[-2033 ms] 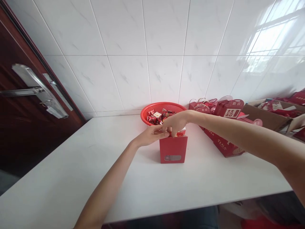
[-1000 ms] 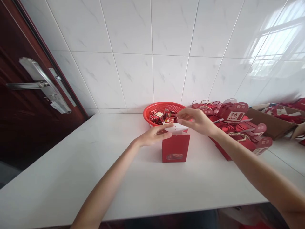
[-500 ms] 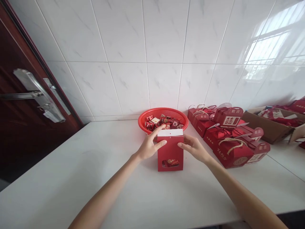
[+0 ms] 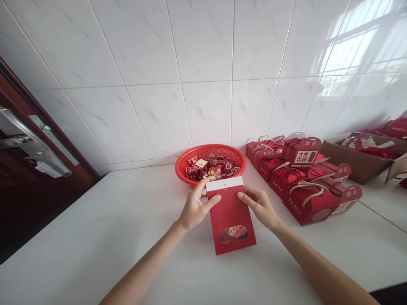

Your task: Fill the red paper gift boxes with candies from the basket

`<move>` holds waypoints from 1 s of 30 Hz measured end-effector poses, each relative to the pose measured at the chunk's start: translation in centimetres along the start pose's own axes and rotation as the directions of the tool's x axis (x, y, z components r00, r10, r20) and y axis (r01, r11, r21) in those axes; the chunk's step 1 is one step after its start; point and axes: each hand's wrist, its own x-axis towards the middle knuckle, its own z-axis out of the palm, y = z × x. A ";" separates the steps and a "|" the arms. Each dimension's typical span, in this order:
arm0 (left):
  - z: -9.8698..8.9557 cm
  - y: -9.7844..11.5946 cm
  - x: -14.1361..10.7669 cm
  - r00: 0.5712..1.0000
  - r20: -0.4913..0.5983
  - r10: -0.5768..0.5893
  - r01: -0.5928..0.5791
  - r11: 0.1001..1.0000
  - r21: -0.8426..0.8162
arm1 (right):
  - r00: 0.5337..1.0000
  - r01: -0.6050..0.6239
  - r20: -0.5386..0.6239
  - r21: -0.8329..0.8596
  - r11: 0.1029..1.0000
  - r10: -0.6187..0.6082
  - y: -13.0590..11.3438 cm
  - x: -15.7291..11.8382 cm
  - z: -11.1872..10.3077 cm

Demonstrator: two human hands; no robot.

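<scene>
A tall red gift box (image 4: 229,212) with a white top strip is between my two hands, its base tilted toward me. Red and gold wrapped contents show through the oval window low on its front. My left hand (image 4: 195,205) grips the upper left edge, thumb on the front and fingers behind. On the upper right edge, my right hand (image 4: 259,205) holds on in the same way, its fingertips partly hidden. Just behind the box stands a red plastic basket (image 4: 181,169) of wrapped candies (image 4: 203,165).
Several red gift boxes with rope handles (image 4: 310,203) stand in rows on the right. Behind them is a cardboard carton (image 4: 369,156) with red packaging. A tiled wall (image 4: 206,110) closes off the back of the white table (image 4: 133,237); a brown door (image 4: 19,186) is at left.
The box has gone from upright to tilted, its bottom swung toward me and slightly right. Both hands keep hold of its upper sides. The camera view has shifted right.
</scene>
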 end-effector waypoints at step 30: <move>0.1 -0.2 0.0 0.996 0.039 0.077 -0.083 0.973 0.214 | 0.999 -0.044 0.004 -0.088 0.995 0.045 -1.0 -0.5 -0.3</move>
